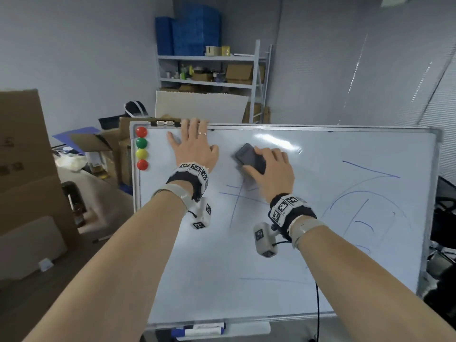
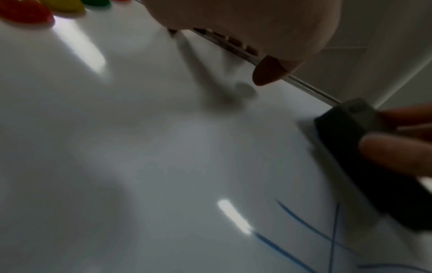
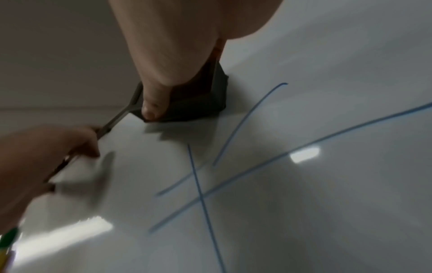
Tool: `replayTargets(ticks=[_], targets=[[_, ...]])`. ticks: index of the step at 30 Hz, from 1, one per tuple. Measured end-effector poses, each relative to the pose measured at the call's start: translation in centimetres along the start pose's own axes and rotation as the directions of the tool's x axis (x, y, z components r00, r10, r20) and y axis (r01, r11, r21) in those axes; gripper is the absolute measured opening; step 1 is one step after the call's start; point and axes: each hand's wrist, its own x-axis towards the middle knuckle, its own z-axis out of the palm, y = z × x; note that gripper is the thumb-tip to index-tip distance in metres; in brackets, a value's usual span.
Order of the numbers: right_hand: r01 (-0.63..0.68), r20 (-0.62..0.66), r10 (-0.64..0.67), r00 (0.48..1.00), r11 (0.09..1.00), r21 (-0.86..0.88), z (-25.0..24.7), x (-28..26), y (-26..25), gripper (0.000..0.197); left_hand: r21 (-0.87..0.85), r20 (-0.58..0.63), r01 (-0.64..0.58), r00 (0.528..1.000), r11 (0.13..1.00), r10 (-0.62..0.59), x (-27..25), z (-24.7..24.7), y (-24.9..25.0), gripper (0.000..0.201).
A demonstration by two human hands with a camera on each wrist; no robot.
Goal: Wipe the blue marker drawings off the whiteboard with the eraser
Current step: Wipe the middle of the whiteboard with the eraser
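A white whiteboard (image 1: 283,255) fills the middle of the head view. My right hand (image 1: 269,166) grips a dark grey eraser (image 1: 249,157) pressed flat on the board's upper middle, just above crossed blue marker lines (image 1: 238,196). More blue drawings (image 1: 362,206) cover the board's right part. My left hand (image 1: 191,144) lies with straight fingers on the upper left of the board, fingertips over its top edge. The right wrist view shows the eraser (image 3: 201,103) under my thumb (image 3: 154,103) and the blue lines (image 3: 201,194) close below. The eraser (image 2: 364,157) also shows at the right of the left wrist view.
Red, green and yellow magnets (image 1: 141,148) sit in a column at the board's left edge. Markers (image 1: 199,330) lie in the tray under the board. Cardboard boxes (image 1: 27,156) stand left; a metal shelf (image 1: 209,70) with blue crates stands behind.
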Motion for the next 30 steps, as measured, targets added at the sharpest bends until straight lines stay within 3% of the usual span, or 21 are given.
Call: replayTargets(ticks=[3,7,11,17,22,27,30], targets=[[-0.125,-0.104,0.131,0.986,0.990,0.069,-0.4,1.2,-0.1,0.049,0.010,-0.019,-0.015,1.000,1.000,0.015,-0.5,0.1,0.0,0.073],[0.045,0.017,-0.046,0.999,0.995,0.092,1.5,-2.1,-0.9,0.048,-0.019,-0.017,-0.007,1.000,1.000,0.006,-0.2,0.1,-0.7,0.076],[0.218,0.073,-0.224,0.972,0.973,0.082,2.3,-4.0,-0.9,0.049,-0.020,-0.046,-0.029,0.999,0.999,0.028,-0.7,0.5,-1.1,0.079],[0.139,0.058,-0.141,0.988,0.990,0.035,1.8,-3.3,-0.4,0.048,-0.076,-0.150,0.019,0.988,0.997,-0.030,-4.2,2.6,-1.1,0.085],[0.245,0.114,-0.244,0.963,0.970,0.006,3.9,-5.8,-1.2,0.045,-0.102,-0.103,0.110,0.987,0.989,-0.120,-7.6,4.5,-3.1,0.075],[0.358,0.273,-0.337,0.901,0.933,-0.028,5.5,-9.3,-0.6,0.048,-0.098,-0.036,0.173,0.983,0.980,-0.177,-10.0,6.5,-5.5,0.071],[0.287,0.241,-0.260,0.935,0.954,-0.084,4.6,-7.4,-0.6,0.050,-0.071,0.006,0.199,0.980,0.977,-0.199,-10.8,7.2,-6.5,0.072]])
